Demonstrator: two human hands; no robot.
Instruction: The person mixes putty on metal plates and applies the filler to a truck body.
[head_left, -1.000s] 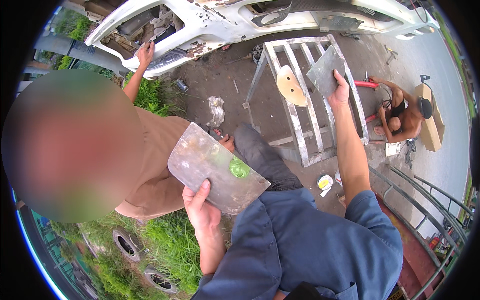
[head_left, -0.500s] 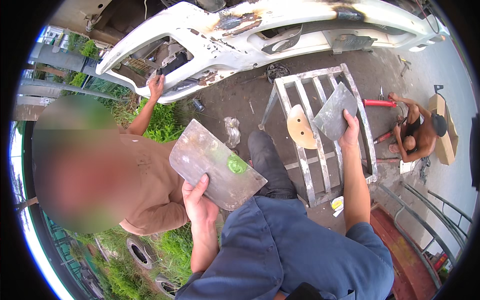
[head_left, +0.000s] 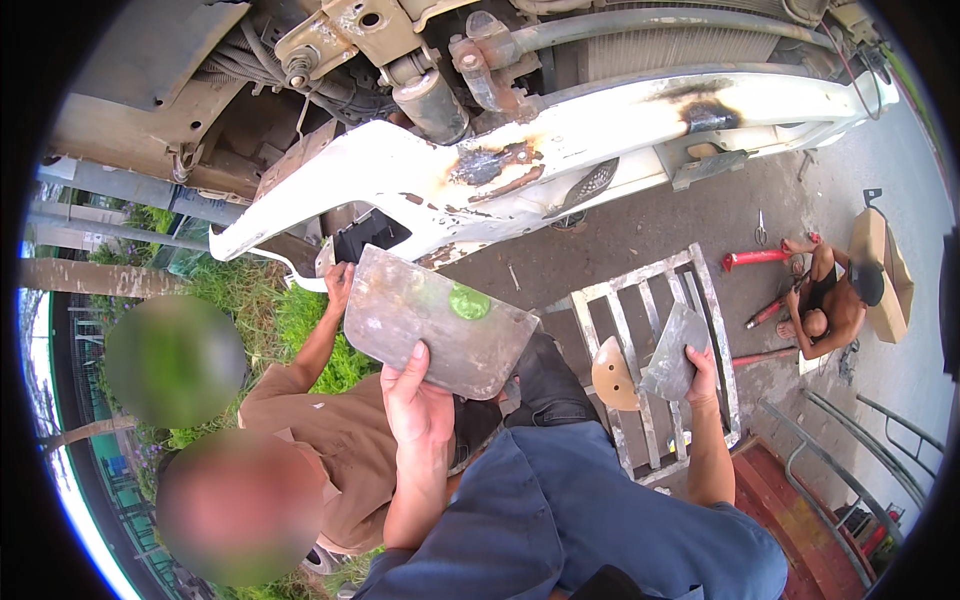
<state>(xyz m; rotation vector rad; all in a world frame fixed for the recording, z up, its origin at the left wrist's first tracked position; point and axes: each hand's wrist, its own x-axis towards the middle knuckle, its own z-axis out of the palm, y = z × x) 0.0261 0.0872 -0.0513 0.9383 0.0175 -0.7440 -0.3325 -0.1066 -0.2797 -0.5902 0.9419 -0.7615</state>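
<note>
My left hand (head_left: 418,405) grips the lower edge of a flat grey metal plate (head_left: 425,345), thumb on top. A dab of green paste (head_left: 468,301) sits near the plate's upper right edge. In my right hand (head_left: 703,375) is a smaller flat grey sheet (head_left: 674,348), held by its right side over a pale metal stand (head_left: 648,325) with slats. A tan half-round sanding disc (head_left: 612,378) with dark holes lies on the stand, left of that sheet. Ahead of me is a white vehicle bumper (head_left: 400,175) with peeling paint and burnt patches.
Close on my left, a person in a brown shirt (head_left: 345,440) has a hand on the bumper. At right another person (head_left: 840,310) crouches beside red tools (head_left: 755,259) and a cardboard box (head_left: 885,270). Metal rails (head_left: 815,450) and a red surface (head_left: 790,500) stand at lower right.
My view has tilted up, so the bumper and the stand appear lower and more of the vehicle's underside shows. Both hands keep hold of their plates. The brown-shirted person appears lower in view.
</note>
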